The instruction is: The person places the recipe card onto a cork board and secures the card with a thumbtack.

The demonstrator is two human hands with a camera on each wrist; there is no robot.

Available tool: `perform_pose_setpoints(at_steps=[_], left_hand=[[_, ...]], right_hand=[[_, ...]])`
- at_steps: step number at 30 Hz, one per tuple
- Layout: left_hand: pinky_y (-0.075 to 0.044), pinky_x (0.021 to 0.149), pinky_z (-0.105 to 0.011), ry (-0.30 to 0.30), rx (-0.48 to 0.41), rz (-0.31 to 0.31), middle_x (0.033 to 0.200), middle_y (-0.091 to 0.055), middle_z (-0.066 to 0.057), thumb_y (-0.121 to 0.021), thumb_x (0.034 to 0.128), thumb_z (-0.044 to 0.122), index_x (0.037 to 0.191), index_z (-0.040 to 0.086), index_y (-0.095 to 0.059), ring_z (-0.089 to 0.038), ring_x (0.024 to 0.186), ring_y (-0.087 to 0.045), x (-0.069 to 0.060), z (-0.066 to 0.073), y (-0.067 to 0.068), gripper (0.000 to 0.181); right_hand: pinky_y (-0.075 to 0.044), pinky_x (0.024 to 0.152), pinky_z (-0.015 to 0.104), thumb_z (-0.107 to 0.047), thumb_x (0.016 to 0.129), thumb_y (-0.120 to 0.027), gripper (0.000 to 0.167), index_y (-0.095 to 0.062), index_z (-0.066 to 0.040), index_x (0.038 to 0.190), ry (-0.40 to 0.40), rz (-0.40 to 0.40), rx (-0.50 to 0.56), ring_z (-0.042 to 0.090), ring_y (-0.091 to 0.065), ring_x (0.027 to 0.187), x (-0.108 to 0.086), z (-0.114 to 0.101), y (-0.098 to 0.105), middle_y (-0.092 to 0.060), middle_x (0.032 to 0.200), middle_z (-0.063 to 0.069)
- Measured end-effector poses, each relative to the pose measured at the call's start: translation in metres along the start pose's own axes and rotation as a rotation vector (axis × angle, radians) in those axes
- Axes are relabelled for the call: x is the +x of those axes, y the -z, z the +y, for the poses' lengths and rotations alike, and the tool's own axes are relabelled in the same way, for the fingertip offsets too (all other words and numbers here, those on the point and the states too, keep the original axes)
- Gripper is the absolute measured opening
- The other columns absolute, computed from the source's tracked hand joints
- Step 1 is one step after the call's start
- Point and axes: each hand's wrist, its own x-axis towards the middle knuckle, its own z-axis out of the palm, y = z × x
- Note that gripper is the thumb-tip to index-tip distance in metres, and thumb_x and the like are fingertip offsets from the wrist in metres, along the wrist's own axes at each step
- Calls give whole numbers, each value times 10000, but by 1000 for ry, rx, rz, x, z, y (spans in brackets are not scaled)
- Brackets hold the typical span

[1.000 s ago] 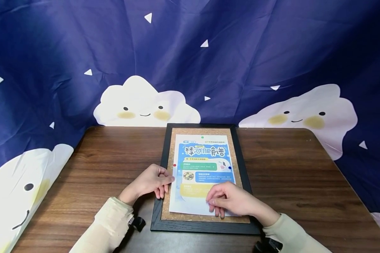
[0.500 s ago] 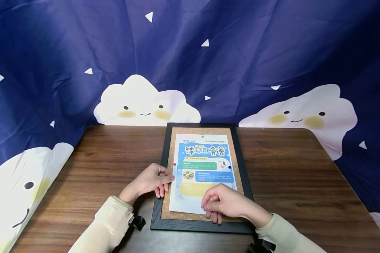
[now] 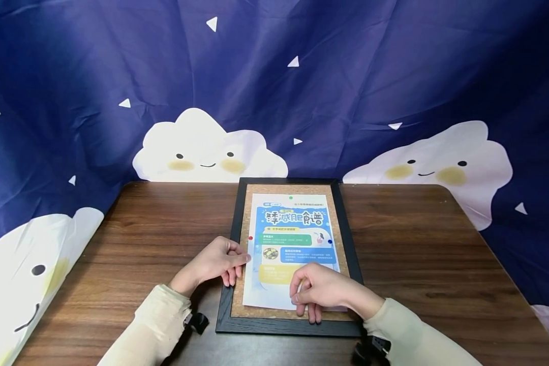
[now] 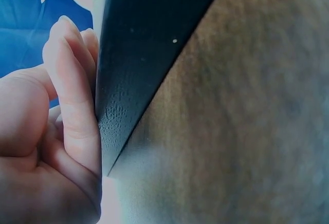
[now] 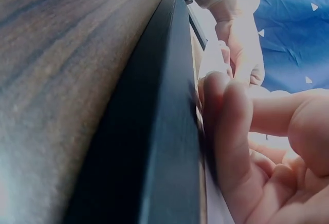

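A printed poster (image 3: 274,244) lies on a cork board (image 3: 251,310) inside a black frame (image 3: 293,328). Pins show at its edges: a green pin (image 3: 291,197) at the top, a red pin (image 3: 250,238) on the left and a blue pin (image 3: 330,241) on the right. My left hand (image 3: 219,262) rests on the frame's left side, its thumb tip by the poster's left edge. Over the poster's lower edge, my right hand (image 3: 322,290) pinches a tiny dark-blue push pin (image 3: 294,301) between thumb and index finger, mostly hidden. Its other fingers hang near the frame's bottom.
The frame lies on a brown wooden table (image 3: 416,264), its far edge close to a dark-blue curtain (image 3: 265,61) printed with clouds. Both sleeved wrists carry black camera mounts, such as the left camera mount (image 3: 196,323).
My right hand has shifted slightly left along the poster's lower edge, then stayed nearly still. The left hand keeps its place on the frame.
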Motion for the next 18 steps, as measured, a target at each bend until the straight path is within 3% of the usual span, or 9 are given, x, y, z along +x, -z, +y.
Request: perform_pose_setpoints(at_steps=[12, 18], left_hand=[[-574, 461, -227, -13, -6, -7, 639, -683, -17, -664, 1061, 121, 1035, -93, -713, -99, 482, -657, 1, 0, -2, 221], [-581, 458, -238, -9, 5, -7, 628, -683, -20, -659, 1065, 125, 1002, -78, -715, -104, 471, -661, 2, 2, -4, 220]], right_hand=[[-527, 385, 262, 1, 1028, -660, 63, -665, -32, 976, -40, 37, -137, 129, -617, 420, 5, -5, 0, -726, 661, 117], [-493, 376, 231, -59, 1054, -654, 60, -663, -65, 994, 28, 36, -175, 94, -595, 414, -3, 3, 1, -704, 654, 59]])
